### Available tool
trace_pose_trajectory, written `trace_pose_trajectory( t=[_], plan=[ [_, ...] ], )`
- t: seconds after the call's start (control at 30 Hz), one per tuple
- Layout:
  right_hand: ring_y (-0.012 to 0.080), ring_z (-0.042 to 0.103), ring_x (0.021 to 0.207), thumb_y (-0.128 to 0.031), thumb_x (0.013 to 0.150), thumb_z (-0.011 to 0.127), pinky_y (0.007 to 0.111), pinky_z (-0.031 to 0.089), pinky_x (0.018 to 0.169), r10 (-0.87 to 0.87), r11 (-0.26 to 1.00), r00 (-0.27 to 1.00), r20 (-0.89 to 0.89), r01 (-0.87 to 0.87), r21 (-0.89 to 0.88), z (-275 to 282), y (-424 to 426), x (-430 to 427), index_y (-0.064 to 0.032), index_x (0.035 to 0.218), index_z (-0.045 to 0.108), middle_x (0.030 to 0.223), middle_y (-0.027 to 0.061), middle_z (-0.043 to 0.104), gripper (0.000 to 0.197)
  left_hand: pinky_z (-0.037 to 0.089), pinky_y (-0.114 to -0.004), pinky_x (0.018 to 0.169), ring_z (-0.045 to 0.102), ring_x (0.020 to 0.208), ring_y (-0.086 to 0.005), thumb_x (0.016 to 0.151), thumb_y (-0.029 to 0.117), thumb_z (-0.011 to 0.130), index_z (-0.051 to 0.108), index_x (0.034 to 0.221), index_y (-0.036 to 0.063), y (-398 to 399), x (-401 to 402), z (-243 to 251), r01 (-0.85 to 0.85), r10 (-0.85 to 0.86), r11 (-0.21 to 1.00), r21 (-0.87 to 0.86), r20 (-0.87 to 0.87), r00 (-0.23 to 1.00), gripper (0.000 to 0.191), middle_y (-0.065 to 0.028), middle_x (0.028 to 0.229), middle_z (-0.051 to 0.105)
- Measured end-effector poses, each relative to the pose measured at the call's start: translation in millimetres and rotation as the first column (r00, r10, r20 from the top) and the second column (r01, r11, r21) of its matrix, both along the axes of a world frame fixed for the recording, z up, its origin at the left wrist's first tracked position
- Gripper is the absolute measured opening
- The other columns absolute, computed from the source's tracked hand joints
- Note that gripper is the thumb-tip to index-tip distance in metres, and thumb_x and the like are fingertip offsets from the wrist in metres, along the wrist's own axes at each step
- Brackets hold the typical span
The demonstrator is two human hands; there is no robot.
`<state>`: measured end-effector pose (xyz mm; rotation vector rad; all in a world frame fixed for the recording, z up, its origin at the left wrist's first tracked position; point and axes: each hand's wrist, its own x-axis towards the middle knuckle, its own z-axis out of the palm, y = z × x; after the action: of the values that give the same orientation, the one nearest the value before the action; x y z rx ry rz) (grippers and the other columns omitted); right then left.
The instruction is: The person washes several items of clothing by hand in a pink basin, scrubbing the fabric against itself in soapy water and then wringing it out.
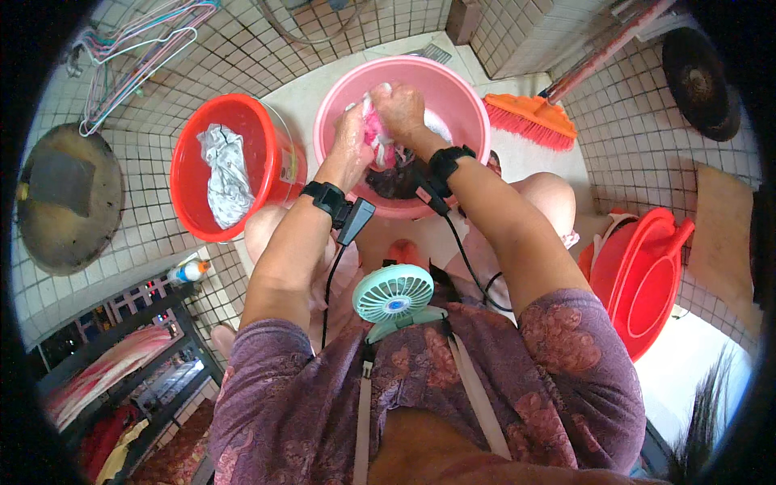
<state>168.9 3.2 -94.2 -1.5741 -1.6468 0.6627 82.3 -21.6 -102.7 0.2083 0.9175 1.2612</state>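
Over a pink plastic basin [479, 115], both hands grip one wet pink-and-white cloth [379, 136]. My left hand [350, 136] is closed around its left side, with water shining on the skin. Higher and to the right, my right hand [400, 109] clenches the upper part of the cloth, with some foam on its fingers. Below the hands, dark fabric [400, 180] lies in the basin. White suds [438, 126] show at the basin's right inside. How far the cloth reaches down is partly hidden by the hands.
Left of the basin stands a red bucket [182, 182] holding a pale patterned cloth [225, 176]. An orange broom [533, 118] rests to the right. Red basins [636, 285] lean at the right wall. Hangers [139, 60] hang upper left. A small green fan [394, 294] sits at my chest.
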Motion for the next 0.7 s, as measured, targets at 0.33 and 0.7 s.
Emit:
trace_pose_trajectory(
  t=[0.33, 0.7],
  plan=[
    [0.0334, 0.055, 0.084, -0.024, 0.071, 0.054, 0.041, 0.046, 0.070, 0.149, 0.965, 0.980, 0.129, -0.173, 0.199, 19.8, -31.0, -23.1, -0.0031, 0.090, 0.052, 0.086, 0.0212, 0.054, 0.028, 0.044, -0.036, 0.075, 0.053, 0.085, -0.0218, 0.081, 0.040, 0.048, 0.052, 0.098, 0.0091, -5.0, -16.7, 32.4, 0.138, -0.139, 0.988, 0.062, 0.009, 0.990, 0.036, -0.0083, 0.093, 0.056],
    [0.0281, 0.061, 0.075, -0.021, 0.077, 0.045, 0.041, 0.047, 0.065, 0.210, 0.978, 0.897, 0.389, -0.199, -0.068, -53.7, 21.7, 29.9, -0.0037, 0.086, 0.059, 0.083, 0.0176, 0.060, 0.024, 0.047, -0.043, 0.071, 0.057, 0.080, -0.0262, 0.084, 0.026, 0.039, 0.050, 0.094, 0.0009, 9.6, -24.1, 16.5, -0.079, 0.070, 0.995, -0.069, -0.114, 0.991, 0.029, -0.0126, 0.091, 0.057]
  ],
)
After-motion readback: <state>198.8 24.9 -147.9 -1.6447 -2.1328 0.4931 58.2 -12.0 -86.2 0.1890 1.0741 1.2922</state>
